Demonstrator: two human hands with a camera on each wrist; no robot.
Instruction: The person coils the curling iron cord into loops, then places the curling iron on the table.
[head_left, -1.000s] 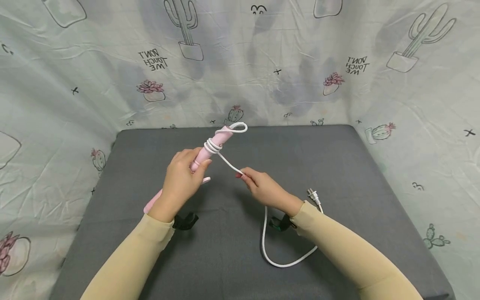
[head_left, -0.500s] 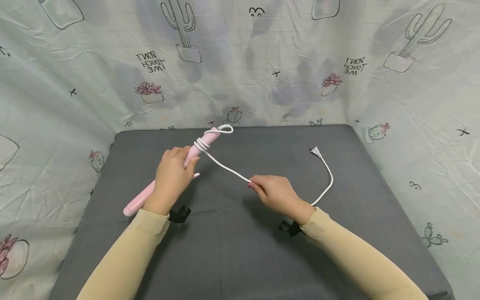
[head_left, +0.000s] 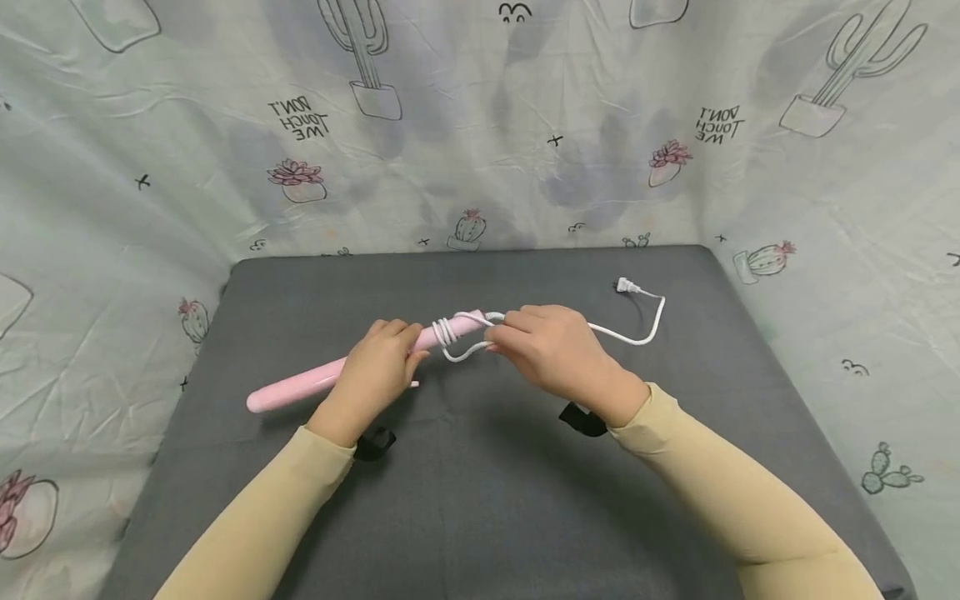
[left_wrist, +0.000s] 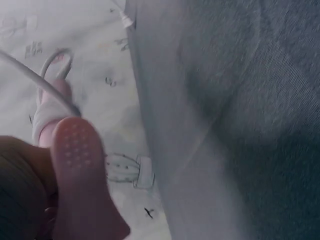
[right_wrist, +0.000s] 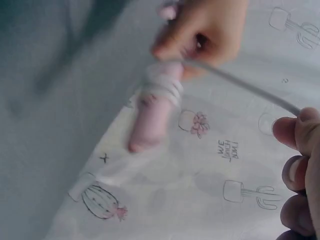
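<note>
Left hand point(head_left: 375, 367) grips smooth pink cylindrical wand point(head_left: 300, 386); right hand point(head_left: 553, 348), at left's 3 o'clock, pinches thin white cord point(right_wrist: 245, 86).

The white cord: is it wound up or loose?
Partly wound: the white cord loops round the pink wand several times, then runs past the right hand to its plug.

Shows smooth, glossy plastic on the wand point(head_left: 292, 389), raised dots on its lever point(left_wrist: 77, 155), smooth sheathing on the cord point(right_wrist: 240, 83), matt woven cloth on the table point(head_left: 457, 517) and creased cloth on the backdrop point(head_left: 457, 158).
</note>
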